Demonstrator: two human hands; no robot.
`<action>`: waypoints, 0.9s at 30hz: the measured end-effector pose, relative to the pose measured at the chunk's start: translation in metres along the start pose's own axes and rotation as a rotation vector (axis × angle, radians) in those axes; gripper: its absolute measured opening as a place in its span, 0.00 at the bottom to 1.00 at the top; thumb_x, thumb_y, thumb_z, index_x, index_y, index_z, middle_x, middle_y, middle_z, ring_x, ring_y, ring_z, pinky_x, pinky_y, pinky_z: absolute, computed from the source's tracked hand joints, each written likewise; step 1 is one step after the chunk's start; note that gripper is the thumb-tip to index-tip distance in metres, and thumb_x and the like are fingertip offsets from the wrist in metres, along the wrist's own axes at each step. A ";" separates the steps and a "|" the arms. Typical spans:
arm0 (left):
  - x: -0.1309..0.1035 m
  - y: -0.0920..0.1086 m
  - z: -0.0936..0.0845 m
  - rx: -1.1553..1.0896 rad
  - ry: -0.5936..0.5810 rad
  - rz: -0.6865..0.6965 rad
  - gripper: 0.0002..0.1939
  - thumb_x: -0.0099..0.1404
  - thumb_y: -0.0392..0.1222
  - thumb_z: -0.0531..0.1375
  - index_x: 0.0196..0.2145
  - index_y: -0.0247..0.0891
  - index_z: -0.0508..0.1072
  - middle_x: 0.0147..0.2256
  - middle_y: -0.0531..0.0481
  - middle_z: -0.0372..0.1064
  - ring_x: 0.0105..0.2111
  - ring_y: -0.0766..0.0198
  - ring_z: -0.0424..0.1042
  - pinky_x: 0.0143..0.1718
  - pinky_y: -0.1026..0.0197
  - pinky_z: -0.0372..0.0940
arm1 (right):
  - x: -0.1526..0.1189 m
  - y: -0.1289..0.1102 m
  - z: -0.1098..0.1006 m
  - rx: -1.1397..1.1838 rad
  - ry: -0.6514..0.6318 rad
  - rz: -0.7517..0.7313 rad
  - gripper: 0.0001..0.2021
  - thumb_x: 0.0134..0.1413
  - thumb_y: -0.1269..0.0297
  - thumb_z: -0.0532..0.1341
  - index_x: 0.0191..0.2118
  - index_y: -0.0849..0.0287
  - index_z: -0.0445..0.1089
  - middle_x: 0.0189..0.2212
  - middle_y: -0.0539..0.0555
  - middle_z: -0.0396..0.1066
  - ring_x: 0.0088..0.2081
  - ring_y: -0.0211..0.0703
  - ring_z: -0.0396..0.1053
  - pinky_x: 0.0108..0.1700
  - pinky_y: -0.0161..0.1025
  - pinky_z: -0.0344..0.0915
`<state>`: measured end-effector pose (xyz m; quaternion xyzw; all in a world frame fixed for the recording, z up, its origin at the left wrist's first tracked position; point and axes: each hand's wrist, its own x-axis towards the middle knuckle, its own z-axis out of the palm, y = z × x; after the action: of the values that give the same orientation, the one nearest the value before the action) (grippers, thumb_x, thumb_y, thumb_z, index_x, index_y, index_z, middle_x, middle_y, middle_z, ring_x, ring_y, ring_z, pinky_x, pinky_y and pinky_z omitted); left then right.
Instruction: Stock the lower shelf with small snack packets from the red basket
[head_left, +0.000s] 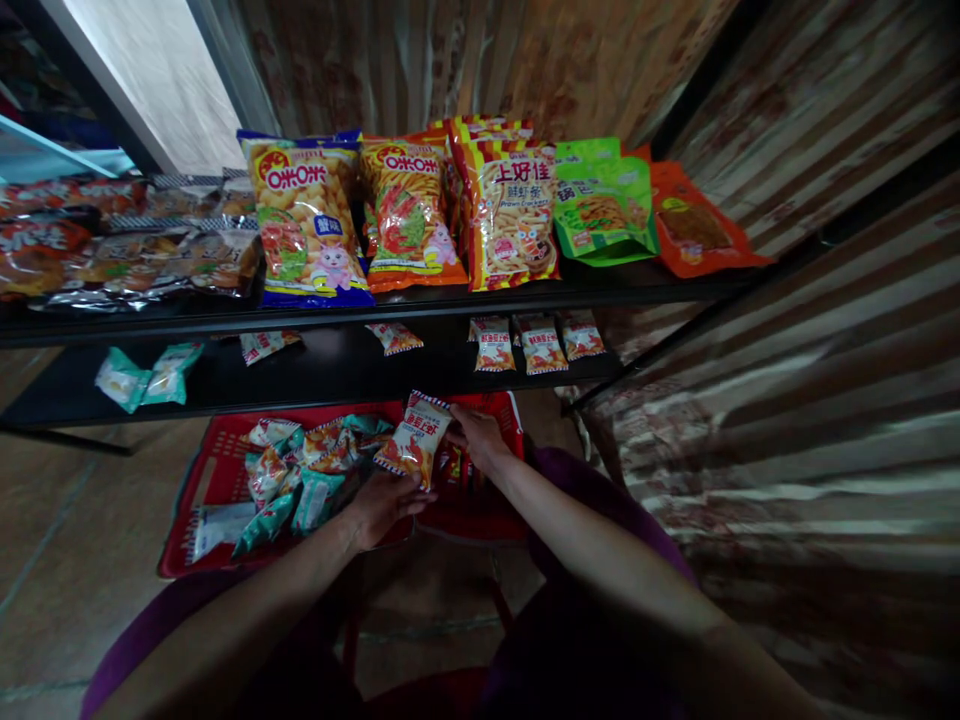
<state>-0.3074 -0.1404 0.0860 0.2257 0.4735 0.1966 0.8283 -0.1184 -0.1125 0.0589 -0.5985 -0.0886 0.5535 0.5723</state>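
Note:
A small red-and-white snack packet (414, 440) is held over a red plastic basket (196, 482). My left hand (381, 508) grips its lower edge. My right hand (478, 437) holds its upper right corner. The basket sits below the shelf and holds several small snack packets (300, 470), teal and orange ones. On the lower black shelf (315, 368) lie more small red-and-white packets (538, 346) at the right and two teal packets (146, 377) at the left.
The upper shelf (375, 303) carries large snack bags: a blue one (307, 220), orange ones (411, 210), a green one (604, 205), and dark packets (127, 255) at the left. A corrugated metal wall (787, 380) runs along the right. The floor is brown tile (67, 540).

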 end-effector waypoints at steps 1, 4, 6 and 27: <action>0.000 0.001 -0.001 -0.002 -0.001 0.008 0.09 0.54 0.37 0.66 0.33 0.34 0.71 0.31 0.46 0.73 0.32 0.61 0.75 0.36 0.62 0.67 | 0.000 -0.002 -0.001 -0.013 0.005 0.001 0.06 0.43 0.65 0.67 0.25 0.59 0.71 0.25 0.51 0.74 0.28 0.38 0.70 0.30 0.38 0.71; 0.003 0.004 -0.006 -0.034 -0.003 0.032 0.09 0.54 0.33 0.65 0.34 0.34 0.71 0.32 0.47 0.73 0.31 0.62 0.75 0.36 0.61 0.68 | 0.001 -0.007 -0.005 -0.034 0.005 -0.009 0.06 0.42 0.65 0.68 0.25 0.59 0.71 0.22 0.51 0.72 0.24 0.37 0.68 0.25 0.36 0.70; 0.005 0.005 -0.008 -0.052 0.010 0.039 0.08 0.55 0.31 0.63 0.35 0.33 0.72 0.33 0.47 0.73 0.31 0.63 0.75 0.37 0.60 0.68 | 0.000 -0.009 -0.006 -0.045 0.008 -0.016 0.05 0.43 0.66 0.67 0.24 0.59 0.71 0.21 0.51 0.72 0.22 0.36 0.68 0.24 0.34 0.68; 0.020 -0.001 -0.035 0.607 0.432 0.766 0.18 0.54 0.40 0.62 0.43 0.37 0.68 0.43 0.43 0.68 0.45 0.56 0.68 0.45 0.54 0.64 | -0.004 -0.016 -0.002 -0.091 0.010 -0.162 0.13 0.38 0.57 0.69 0.24 0.62 0.72 0.19 0.50 0.72 0.21 0.34 0.68 0.22 0.31 0.67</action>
<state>-0.3284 -0.1237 0.0563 0.5662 0.5525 0.3809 0.4785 -0.1099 -0.1117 0.0728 -0.6175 -0.1591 0.4977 0.5879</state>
